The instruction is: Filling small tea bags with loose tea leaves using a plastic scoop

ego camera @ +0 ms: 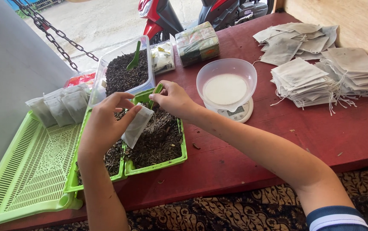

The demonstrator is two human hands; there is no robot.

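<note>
Both hands meet over the green plastic tray [179,147] heaped with dark loose-leaf material, at the left of the dark red wooden table [252,145]. Left hand [102,122] has its fingers closed round the upper part of a small off-white paper filter bag [136,127], thumb and forefinger pinching near the mouth. Right hand [174,99] is closed round the handle of a small green plastic scoop [153,95], just right of and slightly beyond the bag's mouth.

Largest first: the table carries a pale green slatted plastic basket [25,171] at the near left, then the leaf tray beside it. Beyond the tray stands a clear rectangular plastic tub [126,70] of the same dark leaves with a second green scoop standing in it. Right of the hands, a translucent plastic bowl [226,83] sits on a small white kitchen scale [237,114]. Far right lie stacks of empty drawstring filter bags [316,64].

The bag's long axis tilts, mouth toward the far right, bottom hanging toward the near left, touching the leaves. Its mouth faces the scoop, the two nearly touching; the right hand is the nearer to the opening. Whether the scoop holds leaves is hidden.
</note>
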